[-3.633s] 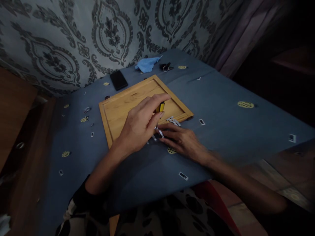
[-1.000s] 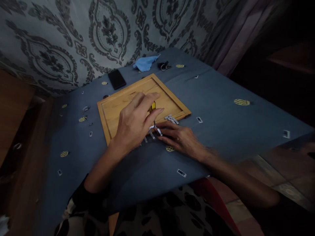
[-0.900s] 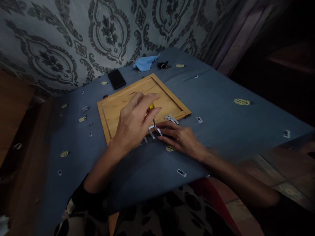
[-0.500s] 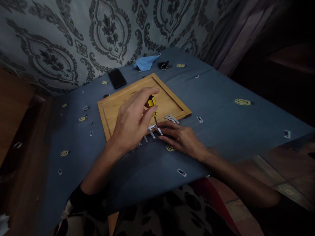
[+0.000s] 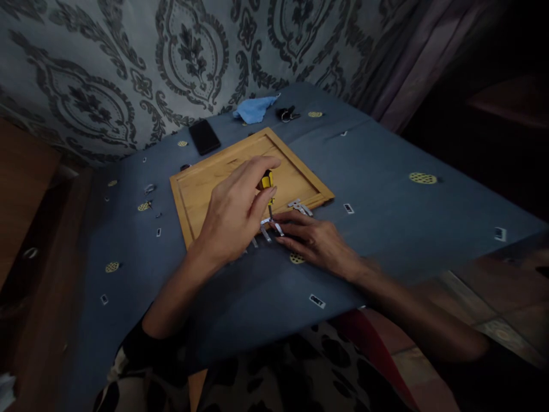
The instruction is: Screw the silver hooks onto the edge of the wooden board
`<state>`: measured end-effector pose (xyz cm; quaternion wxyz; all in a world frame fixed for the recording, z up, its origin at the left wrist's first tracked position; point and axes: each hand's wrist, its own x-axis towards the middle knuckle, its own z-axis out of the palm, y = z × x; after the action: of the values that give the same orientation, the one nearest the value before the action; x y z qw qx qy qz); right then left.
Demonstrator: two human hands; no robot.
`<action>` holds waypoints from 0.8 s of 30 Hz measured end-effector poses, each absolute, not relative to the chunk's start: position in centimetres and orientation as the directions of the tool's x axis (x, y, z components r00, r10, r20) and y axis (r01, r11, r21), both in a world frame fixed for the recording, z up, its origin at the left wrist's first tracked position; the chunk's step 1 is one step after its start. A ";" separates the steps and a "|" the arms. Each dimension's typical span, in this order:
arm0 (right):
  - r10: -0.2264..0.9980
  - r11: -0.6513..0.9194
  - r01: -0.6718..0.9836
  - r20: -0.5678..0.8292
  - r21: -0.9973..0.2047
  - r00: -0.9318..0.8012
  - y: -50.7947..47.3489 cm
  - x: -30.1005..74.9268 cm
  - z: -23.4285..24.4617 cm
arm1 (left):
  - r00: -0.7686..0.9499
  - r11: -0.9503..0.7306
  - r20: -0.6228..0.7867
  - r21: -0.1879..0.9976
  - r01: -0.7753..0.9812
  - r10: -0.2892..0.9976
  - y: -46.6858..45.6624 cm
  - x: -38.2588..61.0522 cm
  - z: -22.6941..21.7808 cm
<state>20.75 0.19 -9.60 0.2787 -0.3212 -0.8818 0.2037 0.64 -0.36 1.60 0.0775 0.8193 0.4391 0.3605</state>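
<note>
My left hand is closed round a small yellow-and-black screwdriver, held upright with its tip down on a small metal bracket at the near edge of a wooden tray. My right hand lies low on the blue cloth, its fingers pressing that metal bracket in place. A second metal bracket rests on the tray's near rim, just beyond my right fingers.
A blue tablecloth covers the table. At the back lie a black phone, a blue rag and keys. Small metal parts lie scattered left of the tray. Patterned wallpaper is behind, a curtain at right.
My left fingers have shifted round the screwdriver handle, showing more of its yellow grip. The right hand has stayed on the bracket. The view has barely moved.
</note>
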 end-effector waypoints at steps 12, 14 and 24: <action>0.689 0.698 0.458 0.343 -0.550 -0.639 0.1 20.8 -9.4 | 0.351 -0.602 0.527 0.440 0.666 0.774 -0.3 0.7 1.5; 0.686 0.702 0.457 0.348 -0.545 -0.638 0.1 20.8 -9.4 | 0.357 -0.598 0.518 0.432 0.675 0.777 -0.3 0.7 1.5; 0.683 0.707 0.459 0.350 -0.538 -0.641 0.2 20.8 -9.5 | 0.356 -0.586 0.552 0.320 0.744 0.754 -0.1 0.7 0.9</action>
<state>20.82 0.16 -9.46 0.2732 -0.3235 -0.8825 0.2046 0.73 -0.13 0.92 0.0071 0.8235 0.4549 0.3391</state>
